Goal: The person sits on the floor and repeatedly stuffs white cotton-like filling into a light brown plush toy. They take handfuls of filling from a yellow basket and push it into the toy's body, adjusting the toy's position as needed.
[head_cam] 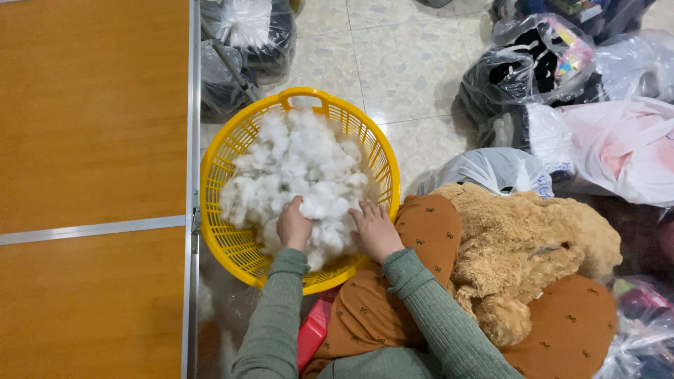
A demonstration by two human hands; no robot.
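Head view: both hands were down in the white stuffing point(298, 168) piled in the yellow basket point(239, 137) mid-frame. The left hand point(293, 226) was curled around a clump of it, and the right hand point(376, 228) lay open, fingers spread on the fluff. A tan plush toy point(519, 242) sat on the lap at lower right, with plastic bags point(533, 63) upper right.

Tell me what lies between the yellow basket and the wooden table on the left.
In the head view, only a narrow strip of floor separates the yellow basket from the table, whose metal edge faces it.
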